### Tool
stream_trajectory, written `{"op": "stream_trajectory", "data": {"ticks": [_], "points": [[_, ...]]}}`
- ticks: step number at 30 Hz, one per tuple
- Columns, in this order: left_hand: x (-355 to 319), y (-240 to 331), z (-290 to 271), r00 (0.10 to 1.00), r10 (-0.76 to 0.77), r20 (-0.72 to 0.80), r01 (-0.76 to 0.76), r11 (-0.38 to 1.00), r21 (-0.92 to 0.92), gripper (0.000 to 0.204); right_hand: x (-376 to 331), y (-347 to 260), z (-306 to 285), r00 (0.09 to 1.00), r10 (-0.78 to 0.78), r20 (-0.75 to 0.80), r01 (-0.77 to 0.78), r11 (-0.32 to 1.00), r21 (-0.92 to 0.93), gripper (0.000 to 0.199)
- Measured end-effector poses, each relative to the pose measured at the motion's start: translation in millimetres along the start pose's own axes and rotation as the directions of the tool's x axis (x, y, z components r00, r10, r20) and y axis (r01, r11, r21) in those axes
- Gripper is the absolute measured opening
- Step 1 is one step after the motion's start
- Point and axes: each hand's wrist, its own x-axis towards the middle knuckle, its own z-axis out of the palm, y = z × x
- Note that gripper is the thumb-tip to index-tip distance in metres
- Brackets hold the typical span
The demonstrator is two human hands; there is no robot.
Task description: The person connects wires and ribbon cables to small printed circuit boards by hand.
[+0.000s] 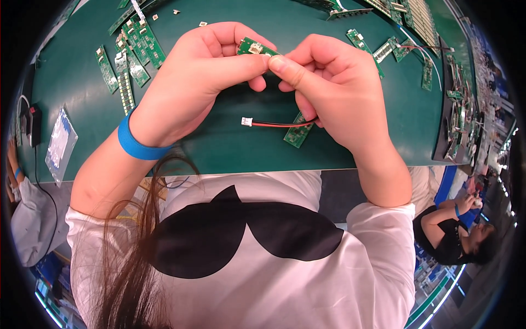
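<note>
A small green circuit board point(249, 46) with a white connector is gripped between the thumb and fingers of my left hand point(211, 63). My right hand point(331, 77) is closed, its thumb and forefinger pinching at the board's right end and covering it. From under the right hand's curled fingers runs a red-and-black cable point(274, 124), tipped by a white plug point(247, 122) at its free end. The cable's other end is hidden in that hand. Beneath the cable, another green board point(298, 131) lies on the table, partly covered by the right hand.
Several boards point(143, 41) lie at the left of the green table point(219, 148), others point(364, 46) at the right. A clear plastic bag point(61, 140) rests near the left edge. A rack of boards point(455, 120) stands at the right. Another person point(455, 230) sits beyond it.
</note>
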Motion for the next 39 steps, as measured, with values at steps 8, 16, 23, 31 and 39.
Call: {"op": "stream_trajectory", "data": {"ticks": [8, 16, 23, 31, 39], "points": [[0.0, 2.0, -3.3, 0.999, -0.030, -0.027, 0.031, 0.999, 0.032, 0.012, 0.2, -0.7, 1.1, 0.999, 0.022, 0.031, -0.022, 1.000, 0.015, 0.013], [-1.2, 9.6, 1.3, 0.990, 0.100, 0.095, -0.096, 0.994, -0.053, 0.041, -3.2, -13.2, -11.9, 0.993, 0.067, 0.092, -0.087, 0.967, 0.237, 0.006], [-0.7, 13.8, -15.1, 0.970, 0.170, 0.173, -0.162, 0.985, -0.060, 0.042, 2.9, 1.4, -27.8, 0.958, -0.096, 0.272, 0.036, 0.975, 0.219, 0.069], [2.6, 11.0, -15.1, 0.934, 0.352, -0.066, -0.352, 0.936, 0.010, 0.034, 16.5, 5.6, -36.2, 0.927, -0.346, 0.145, 0.261, 0.871, 0.416, 0.082], [-2.9, 11.2, -16.5, 0.862, 0.501, -0.076, -0.491, 0.863, 0.116, 0.032, 12.5, 2.8, -24.3, 0.900, -0.418, -0.126, 0.426, 0.777, 0.464, 0.057]]}}
